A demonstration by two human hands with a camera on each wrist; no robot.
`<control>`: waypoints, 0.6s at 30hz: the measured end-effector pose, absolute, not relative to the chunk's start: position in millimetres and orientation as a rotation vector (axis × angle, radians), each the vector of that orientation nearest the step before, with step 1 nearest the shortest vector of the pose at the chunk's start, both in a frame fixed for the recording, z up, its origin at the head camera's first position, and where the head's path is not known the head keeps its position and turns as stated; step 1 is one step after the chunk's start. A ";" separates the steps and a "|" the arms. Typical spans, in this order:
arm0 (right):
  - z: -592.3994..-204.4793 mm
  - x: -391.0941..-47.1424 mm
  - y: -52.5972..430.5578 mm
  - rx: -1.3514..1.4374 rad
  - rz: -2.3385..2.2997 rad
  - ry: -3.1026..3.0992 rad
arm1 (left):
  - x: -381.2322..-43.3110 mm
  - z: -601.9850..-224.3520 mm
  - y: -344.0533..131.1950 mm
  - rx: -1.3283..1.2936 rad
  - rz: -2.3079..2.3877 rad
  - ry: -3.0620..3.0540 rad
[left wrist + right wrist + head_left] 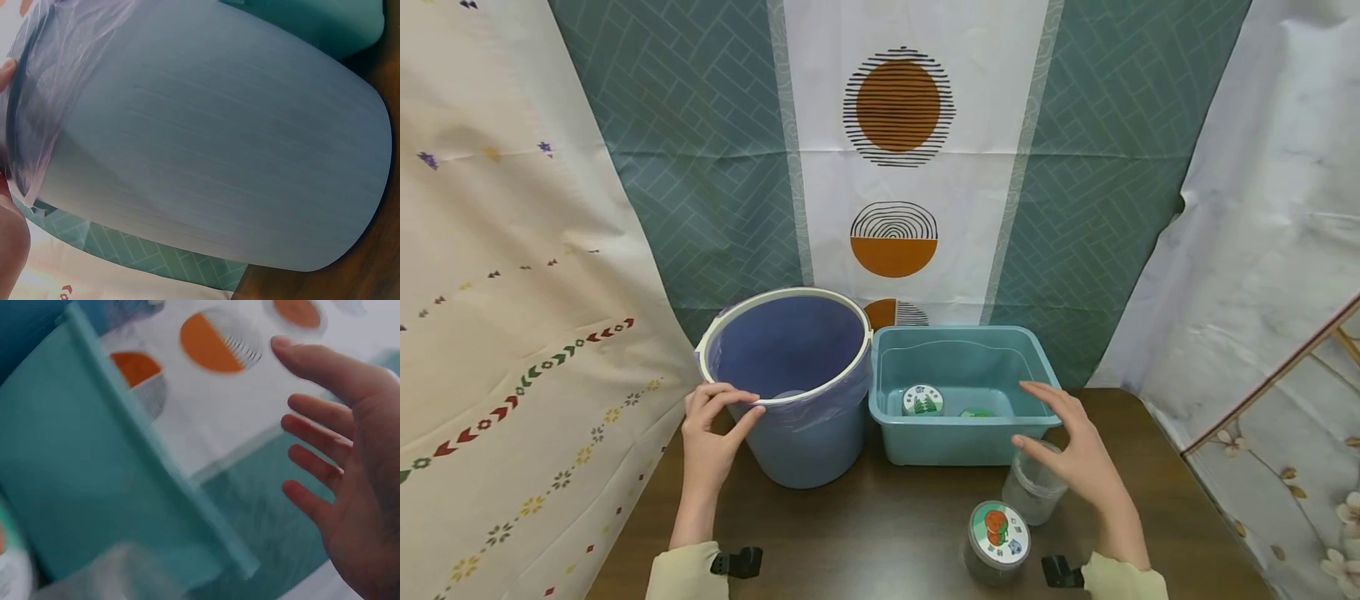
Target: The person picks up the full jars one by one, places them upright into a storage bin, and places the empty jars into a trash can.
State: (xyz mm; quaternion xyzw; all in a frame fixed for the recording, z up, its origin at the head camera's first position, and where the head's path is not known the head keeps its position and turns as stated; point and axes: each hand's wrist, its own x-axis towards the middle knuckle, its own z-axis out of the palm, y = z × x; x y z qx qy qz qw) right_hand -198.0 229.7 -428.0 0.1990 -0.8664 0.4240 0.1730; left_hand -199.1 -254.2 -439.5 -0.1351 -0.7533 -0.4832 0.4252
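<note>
A blue trash can (808, 450) with a cream rim and a thin purple bag liner stands left of centre. My left hand (711, 425) pinches its near-left rim between thumb and fingers; in the left wrist view the fingertips lie along the bagged lip. My right hand (1075, 442), fingers spread and holding nothing, hovers by the near-right corner of a teal plastic basin (955, 442). Below that hand, a clear jar (1033, 492) stands partly hidden. Closer to me is a lidded jar (997, 542) with a tomato-like picture on its lid.
Inside the basin are a jar with a green-pictured lid (922, 400) and another green lid (976, 412), mostly hidden by the front wall. The trash can touches or nearly touches the basin. A patterned curtain (895, 183) hangs behind the brown table (850, 542).
</note>
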 end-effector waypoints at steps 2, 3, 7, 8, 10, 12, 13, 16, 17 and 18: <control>-444.2 -193.6 234.6 0.511 1.197 -2.451 | -198.7 -439.5 -254.5 -0.331 -1.212 -1.887; -451.5 -191.8 236.8 0.489 1.188 -2.450 | -198.4 -439.5 -254.7 -0.328 -1.215 -1.888; -475.1 -187.2 245.7 0.430 1.126 -2.464 | -197.6 -439.5 -254.0 -0.316 -1.216 -1.891; -479.3 -186.6 247.6 0.425 1.121 -2.468 | -197.6 -439.5 -254.0 -0.318 -1.214 -1.889; -487.0 -185.5 251.0 0.420 1.112 -2.477 | -197.5 -439.3 -253.8 -0.319 -1.216 -1.891; -494.9 -185.1 254.0 0.408 1.096 -2.492 | -197.6 -439.5 -253.8 -0.319 -1.217 -1.891; -498.4 -185.1 255.1 0.407 1.092 -2.497 | -197.7 -439.4 -253.8 -0.320 -1.216 -1.892; -508.5 -186.2 257.8 0.405 1.080 -2.518 | -198.7 -440.0 -253.9 -0.323 -1.211 -1.888; -511.4 -186.7 258.3 0.404 1.076 -2.532 | -199.1 -440.3 -254.0 -0.327 -1.206 -1.884; -513.9 -187.2 258.8 0.402 1.070 -2.547 | -199.4 -440.6 -253.9 -0.330 -1.202 -1.880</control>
